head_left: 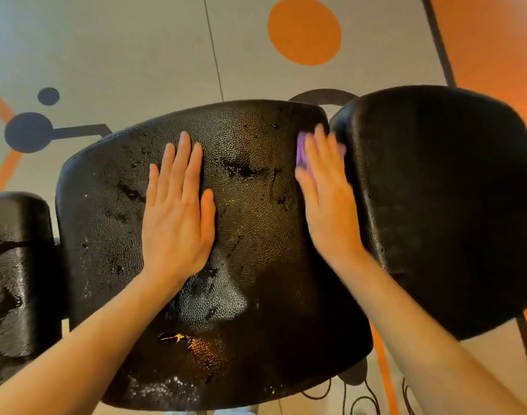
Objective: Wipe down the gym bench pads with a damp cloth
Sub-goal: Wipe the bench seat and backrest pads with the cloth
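The left hand lies flat and open, palm down, on the middle bench pad, bracing it and holding nothing. The right hand is also flat with fingers extended, pressing a purple cloth against the pad's right edge, just beside the gap to the right pad. The cloth is mostly hidden under the fingers, and the hand is blurred, which suggests a wiping stroke.

The middle pad shows scattered dark wet patches and droplets, so it is judged partly wiped, with the moisture unevenly spread. The left pad glistens too; the right pad looks dry and matte, probably not done yet.

To do this step well, keep the palm pressure even across the cloth and run overlapping passes along the pad, working the edge and the seam next to the right pad where grime collects. The pebbled texture holds water, so a final lighter pass should pick up the pooled spots. Keep the left hand steadying the pad.
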